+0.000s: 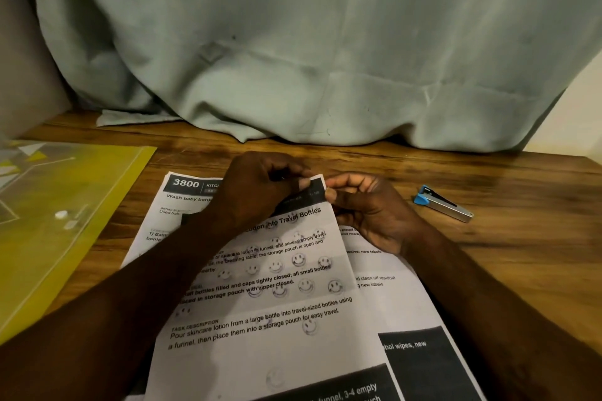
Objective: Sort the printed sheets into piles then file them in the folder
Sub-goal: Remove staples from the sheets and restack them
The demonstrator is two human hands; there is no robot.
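Observation:
Several printed sheets lie fanned on the wooden table in front of me. The top sheet (277,319) carries black text about travel bottles and faint smiley marks. My left hand (257,189) pinches its top right corner between thumb and fingers. My right hand (365,205) grips the same corner from the right side, fingertips nearly touching the left ones. A sheet headed "3800" (185,185) shows underneath at the left, and another sheet (400,296) sticks out at the right. The yellow plastic folder (65,212) lies flat at the left, apart from the sheets.
A small stapler (443,203) with a blue end lies on the table to the right of my hands. A pale green cloth (309,58) hangs down along the back of the table (521,205) and rests on its far edge.

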